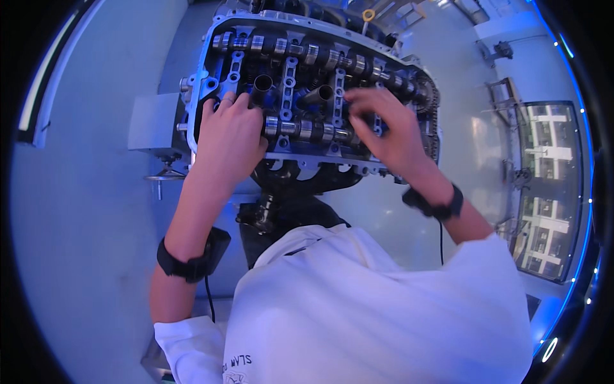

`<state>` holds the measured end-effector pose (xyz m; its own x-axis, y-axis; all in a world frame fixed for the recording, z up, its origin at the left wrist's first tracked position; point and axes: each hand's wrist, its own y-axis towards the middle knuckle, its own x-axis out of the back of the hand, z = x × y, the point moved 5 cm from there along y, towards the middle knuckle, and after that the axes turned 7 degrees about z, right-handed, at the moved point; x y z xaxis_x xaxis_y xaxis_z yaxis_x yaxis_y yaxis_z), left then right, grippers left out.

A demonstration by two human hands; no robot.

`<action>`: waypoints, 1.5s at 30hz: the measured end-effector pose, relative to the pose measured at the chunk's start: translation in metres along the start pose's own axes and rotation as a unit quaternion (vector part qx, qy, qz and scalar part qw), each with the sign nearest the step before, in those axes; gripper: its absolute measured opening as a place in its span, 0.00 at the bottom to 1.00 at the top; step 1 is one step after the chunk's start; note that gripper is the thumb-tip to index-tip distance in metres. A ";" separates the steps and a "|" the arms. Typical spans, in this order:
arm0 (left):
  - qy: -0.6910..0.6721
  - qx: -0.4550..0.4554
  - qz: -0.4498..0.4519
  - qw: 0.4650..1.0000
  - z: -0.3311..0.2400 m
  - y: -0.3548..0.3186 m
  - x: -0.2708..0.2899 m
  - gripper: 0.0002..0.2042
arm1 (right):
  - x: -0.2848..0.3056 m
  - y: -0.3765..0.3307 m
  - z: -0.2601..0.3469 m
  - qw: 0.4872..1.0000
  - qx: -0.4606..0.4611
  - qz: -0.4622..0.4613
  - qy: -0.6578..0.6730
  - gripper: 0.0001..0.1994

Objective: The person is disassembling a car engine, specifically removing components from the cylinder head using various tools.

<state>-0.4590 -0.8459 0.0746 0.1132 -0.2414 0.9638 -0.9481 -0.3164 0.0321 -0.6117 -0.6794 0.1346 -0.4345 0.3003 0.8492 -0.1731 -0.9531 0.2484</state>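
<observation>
Below me is an engine's cylinder head with its cover off, its pale metal rim [201, 77] framing two camshafts. My left hand [231, 131] lies over the left end of the near camshaft [307, 130], fingers and thumb bent round it; the part beneath the palm is hidden. Toward the right end of that shaft, my right hand [387, 125] hovers with thumb and fingers apart, slightly blurred, and no object shows between them. Its fingertips are close to a silver bearing cap [339, 96]. The far camshaft [281, 47] runs behind both hands.
Two round tubes, one a dark-mouthed tube [263, 83], rise between the shafts. A timing chain [436, 105] runs down the right end. A yellow-ringed dipstick [368, 15] sticks up behind. Dark exhaust pipes [307, 179] curve out toward me. Cables hang from my black wristbands [185, 261].
</observation>
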 end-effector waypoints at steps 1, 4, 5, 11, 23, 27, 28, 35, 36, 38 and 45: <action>0.003 0.004 0.021 1.000 0.001 0.002 0.000 0.13 | 0.000 -0.014 0.001 1.000 -0.019 -0.004 0.006 0.06; -0.002 0.011 0.063 0.998 0.000 0.006 0.004 0.15 | -0.008 -0.046 0.002 0.995 -0.077 -0.015 0.064 0.07; -0.003 0.012 0.068 0.998 -0.002 0.007 0.006 0.15 | -0.011 -0.053 0.003 0.992 -0.088 -0.021 0.084 0.08; 0.029 0.039 0.109 0.993 -0.013 0.013 0.017 0.17 | -0.018 -0.062 -0.005 0.975 -0.121 -0.031 0.183 0.09; -0.001 0.092 0.200 0.975 -0.011 0.024 0.011 0.23 | -0.056 -0.025 -0.021 0.987 -0.099 0.016 0.130 0.15; 0.025 0.095 0.219 0.971 -0.010 0.023 0.010 0.22 | -0.060 -0.023 -0.022 0.983 -0.118 -0.013 0.142 0.12; 0.035 0.095 0.227 0.969 -0.010 0.022 0.010 0.22 | -0.061 -0.022 -0.022 0.981 -0.125 -0.013 0.146 0.11; 0.075 0.016 0.189 0.979 -0.008 0.021 0.014 0.21 | -0.053 -0.014 -0.016 0.990 -0.101 -0.018 0.094 0.11; 0.080 0.001 0.182 0.980 -0.008 0.020 0.014 0.21 | -0.050 -0.017 -0.012 0.993 -0.095 -0.021 0.067 0.11; 0.081 -0.017 0.162 0.983 -0.007 0.019 0.013 0.22 | -0.043 -0.034 0.000 0.991 -0.124 -0.034 0.031 0.10; 0.000 -0.092 0.070 0.993 -0.020 0.012 0.025 0.22 | -0.108 -0.210 0.065 0.847 -0.507 -0.070 0.145 0.07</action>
<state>-0.4736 -0.8373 0.1043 -0.0229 -0.2720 0.9620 -0.9928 -0.1070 -0.0539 -0.4706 -0.5140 0.0208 -0.5200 0.5442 0.6584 -0.8471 -0.4277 -0.3155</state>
